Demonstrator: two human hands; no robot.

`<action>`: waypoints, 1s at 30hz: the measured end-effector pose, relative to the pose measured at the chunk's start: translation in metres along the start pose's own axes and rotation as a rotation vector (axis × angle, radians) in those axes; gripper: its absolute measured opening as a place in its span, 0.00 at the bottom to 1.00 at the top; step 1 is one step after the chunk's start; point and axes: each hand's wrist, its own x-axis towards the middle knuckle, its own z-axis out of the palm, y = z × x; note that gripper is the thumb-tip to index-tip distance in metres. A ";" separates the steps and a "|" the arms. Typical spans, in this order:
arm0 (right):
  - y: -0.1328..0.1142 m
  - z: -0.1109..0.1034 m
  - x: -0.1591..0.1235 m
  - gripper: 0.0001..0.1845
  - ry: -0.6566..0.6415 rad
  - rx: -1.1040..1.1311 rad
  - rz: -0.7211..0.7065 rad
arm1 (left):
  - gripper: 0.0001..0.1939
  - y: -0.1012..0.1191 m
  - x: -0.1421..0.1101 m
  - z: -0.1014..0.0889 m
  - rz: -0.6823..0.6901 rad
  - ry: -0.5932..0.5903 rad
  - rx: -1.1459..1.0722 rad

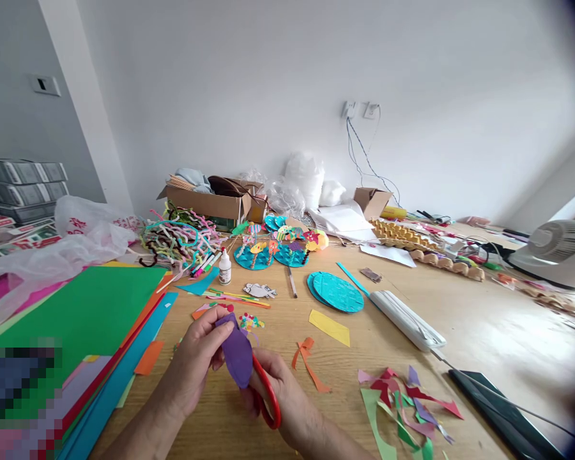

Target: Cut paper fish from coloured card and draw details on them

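My left hand (pixel 204 348) pinches the upper end of a purple paper cutout (pixel 238 353) with a rounded, leaf-like outline. Red-handled scissors (pixel 269 399) are in my right hand (pixel 280 390), close against the cutout's lower right edge; their blades are hidden behind the paper and fingers. Just beyond my hands lie small coloured paper dots (pixel 252 321) and a white fish cutout (pixel 260 291) with drawn lines. Orange paper scraps (pixel 309 364) and a yellow paper piece (pixel 329 327) rest to the right of my hands.
Coloured sheets (pixel 119 306) are stacked at left. A glue bottle (pixel 225 267), pipe cleaners (pixel 179 239) and decorated blue discs (pixel 253 257) stand farther back. Blue ovals (pixel 336 292), a power strip (pixel 406 319), mixed paper scraps (pixel 407 409) and a dark tablet-like slab (pixel 503 409) lie right.
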 end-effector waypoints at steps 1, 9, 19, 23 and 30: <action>0.002 0.000 0.000 0.23 -0.001 0.027 -0.012 | 0.14 0.000 0.000 0.000 0.009 0.005 0.012; 0.015 -0.002 0.005 0.27 -0.016 0.199 -0.038 | 0.14 0.001 0.002 0.000 0.033 -0.049 0.150; 0.015 -0.003 0.004 0.26 -0.048 0.208 -0.059 | 0.14 -0.002 0.000 0.001 0.030 -0.044 0.171; 0.016 -0.003 0.005 0.28 -0.039 0.178 -0.046 | 0.14 -0.003 -0.001 0.002 0.020 -0.062 0.166; 0.010 -0.002 0.002 0.27 -0.033 0.156 -0.052 | 0.14 -0.003 0.000 0.003 0.006 -0.069 0.145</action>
